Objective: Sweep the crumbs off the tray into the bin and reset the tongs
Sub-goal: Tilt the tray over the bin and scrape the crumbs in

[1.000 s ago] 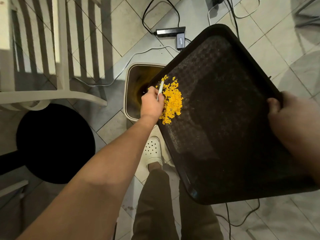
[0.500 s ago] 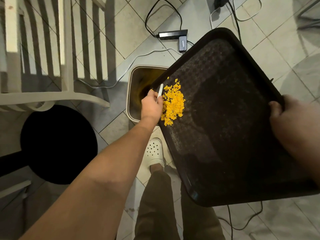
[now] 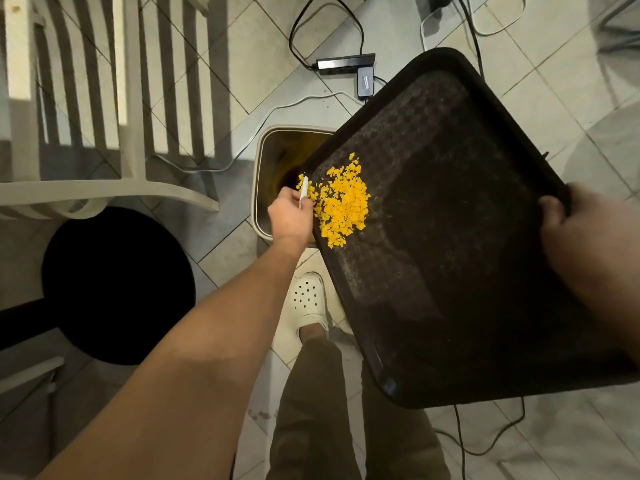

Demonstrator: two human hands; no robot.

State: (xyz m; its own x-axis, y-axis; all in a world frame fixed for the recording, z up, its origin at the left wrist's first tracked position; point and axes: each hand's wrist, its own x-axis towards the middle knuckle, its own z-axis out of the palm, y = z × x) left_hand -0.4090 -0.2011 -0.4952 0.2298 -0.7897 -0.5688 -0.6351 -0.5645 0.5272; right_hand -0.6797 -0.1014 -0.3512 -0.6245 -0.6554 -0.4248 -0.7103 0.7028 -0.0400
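A person's right hand (image 3: 585,233) is gripping a dark tray's (image 3: 467,271) rim while the left hand (image 3: 290,216) is pinching a thin white tool (image 3: 303,191), yellow crumbs (image 3: 341,202) just beside it, above a bin (image 3: 277,157).

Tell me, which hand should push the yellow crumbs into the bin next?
The left hand. It grips a thin white tool right beside the crumbs, at the tray edge over the bin. The right hand is busy holding the tray.

Dim, warm scene; striped shadows cross the floor (image 3: 221,81); wide-angle bending at edges; focus sharp.
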